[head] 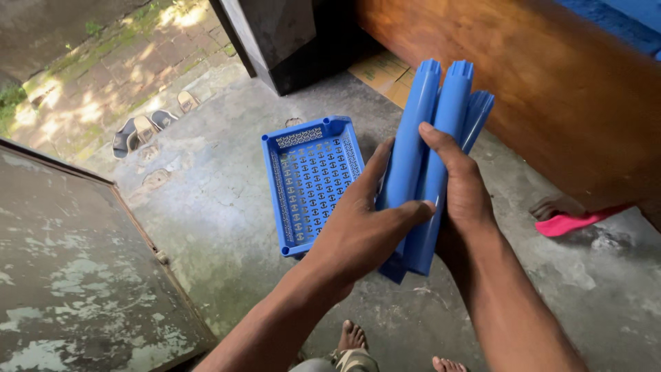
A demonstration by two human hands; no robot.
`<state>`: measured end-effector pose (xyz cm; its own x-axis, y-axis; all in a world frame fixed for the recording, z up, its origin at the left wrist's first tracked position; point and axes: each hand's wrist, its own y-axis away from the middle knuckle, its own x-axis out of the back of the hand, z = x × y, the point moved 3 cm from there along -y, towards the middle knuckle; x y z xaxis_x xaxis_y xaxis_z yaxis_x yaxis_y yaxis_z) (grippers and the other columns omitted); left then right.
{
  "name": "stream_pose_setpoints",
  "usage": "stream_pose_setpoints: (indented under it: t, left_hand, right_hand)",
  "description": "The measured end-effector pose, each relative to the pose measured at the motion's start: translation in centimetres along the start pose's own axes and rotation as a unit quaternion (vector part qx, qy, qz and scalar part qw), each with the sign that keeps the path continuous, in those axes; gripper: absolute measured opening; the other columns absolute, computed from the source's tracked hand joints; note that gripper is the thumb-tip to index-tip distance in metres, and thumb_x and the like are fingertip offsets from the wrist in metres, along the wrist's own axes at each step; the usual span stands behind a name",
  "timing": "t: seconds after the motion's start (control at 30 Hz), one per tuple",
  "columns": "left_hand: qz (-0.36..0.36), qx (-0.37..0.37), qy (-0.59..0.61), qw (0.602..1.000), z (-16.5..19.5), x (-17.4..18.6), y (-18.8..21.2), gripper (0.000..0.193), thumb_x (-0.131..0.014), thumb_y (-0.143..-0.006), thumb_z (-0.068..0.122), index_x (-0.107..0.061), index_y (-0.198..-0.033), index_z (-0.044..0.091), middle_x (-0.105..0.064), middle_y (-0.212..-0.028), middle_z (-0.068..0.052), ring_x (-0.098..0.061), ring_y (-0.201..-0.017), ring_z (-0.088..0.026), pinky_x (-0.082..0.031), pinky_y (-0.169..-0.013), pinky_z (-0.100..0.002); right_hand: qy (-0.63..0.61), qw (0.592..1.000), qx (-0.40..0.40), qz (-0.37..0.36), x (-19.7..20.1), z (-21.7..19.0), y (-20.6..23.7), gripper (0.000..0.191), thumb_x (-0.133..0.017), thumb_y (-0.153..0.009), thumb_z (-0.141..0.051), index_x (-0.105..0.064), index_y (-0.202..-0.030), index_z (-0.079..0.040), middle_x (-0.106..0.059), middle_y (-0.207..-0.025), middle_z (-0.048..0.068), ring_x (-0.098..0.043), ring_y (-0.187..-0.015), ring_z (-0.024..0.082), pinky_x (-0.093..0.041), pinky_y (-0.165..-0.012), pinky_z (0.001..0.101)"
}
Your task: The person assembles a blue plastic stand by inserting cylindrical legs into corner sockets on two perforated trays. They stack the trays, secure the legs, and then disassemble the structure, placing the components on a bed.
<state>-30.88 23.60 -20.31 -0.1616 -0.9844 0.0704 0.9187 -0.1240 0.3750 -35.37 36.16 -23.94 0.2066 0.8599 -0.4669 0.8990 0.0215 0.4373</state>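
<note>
Both my hands grip a bundle of blue plastic tubes, several long round posts held together and pointing up and away from me. My left hand wraps the bundle from the left, with its thumb across the front. On the right side my right hand clasps the same tubes, thumb lying up along them. Below and to the left, a blue perforated plastic tray lies flat on the concrete floor, partly hidden behind my left hand.
A worn metal sheet lies at the left. Several sandals sit at the floor's far edge by a brick path. A wooden bench spans the right, with a pink sandal beneath it. A dark post stands at the back. My feet show below.
</note>
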Motion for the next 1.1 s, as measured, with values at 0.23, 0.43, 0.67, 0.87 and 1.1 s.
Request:
stream_pose_setpoints:
  t: [0.23, 0.43, 0.67, 0.87, 1.1]
  left_hand:
    - [-0.040, -0.037, 0.008, 0.998, 4.8, -3.5, -2.3, 0.097, -0.072, -0.075, 0.023, -0.028, -0.161, 0.018, -0.068, -0.129, -0.020, -0.071, -0.110, -0.026, -0.057, -0.091, -0.036]
    - [-0.095, -0.037, 0.012, 0.995, 7.0, -5.7, -4.8, 0.094, -0.071, -0.076, 0.023, -0.030, -0.161, 0.020, -0.070, -0.122, -0.020, -0.072, -0.104, -0.026, -0.058, -0.088, -0.038]
    - [-0.153, -0.070, -0.015, 0.986, 9.9, -7.6, -8.8, 0.085, -0.071, -0.077, 0.025, -0.039, -0.156, 0.019, -0.071, -0.119, -0.016, -0.071, -0.101, -0.025, -0.057, -0.082, -0.038]
    - [-0.176, -0.092, -0.038, 0.979, 12.4, -9.7, -13.2, 0.083, -0.072, -0.074, 0.027, -0.042, -0.152, 0.023, -0.070, -0.122, -0.012, -0.071, -0.100, -0.024, -0.058, -0.076, -0.039]
    - [-0.210, -0.126, -0.020, 0.969, 14.5, -13.5, -18.3, 0.084, -0.074, -0.075, 0.024, -0.044, -0.153, 0.020, -0.070, -0.124, -0.014, -0.071, -0.102, -0.025, -0.058, -0.081, -0.039]
  right_hand:
    - [-0.019, 0.998, 0.061, -0.017, 1.9, -5.2, -0.9, 0.048, -0.071, -0.083, -0.041, -0.063, -0.120, -0.011, -0.066, -0.093, 0.004, -0.067, -0.080, 0.017, -0.057, -0.072, 0.0363]
    - [-0.032, 0.996, 0.084, 0.007, 3.7, -8.7, -2.0, 0.045, -0.072, -0.085, -0.040, -0.062, -0.117, -0.010, -0.066, -0.091, 0.005, -0.066, -0.077, 0.019, -0.058, -0.071, 0.0371]
    - [-0.032, 0.993, 0.105, 0.042, 5.7, -12.3, -4.7, 0.042, -0.072, -0.085, -0.042, -0.064, -0.111, -0.010, -0.067, -0.086, 0.006, -0.067, -0.073, 0.020, -0.058, -0.069, 0.0386]
    - [-0.009, 0.992, 0.115, 0.051, 7.3, -16.0, -7.3, 0.044, -0.070, -0.085, -0.046, -0.064, -0.108, -0.009, -0.068, -0.084, 0.008, -0.067, -0.072, 0.022, -0.058, -0.068, 0.0391]
    - [-0.005, 0.989, 0.114, 0.099, 9.7, -20.3, -10.0, 0.049, -0.069, -0.082, -0.047, -0.063, -0.116, -0.012, -0.067, -0.091, 0.008, -0.068, -0.078, 0.024, -0.059, -0.071, 0.0430]
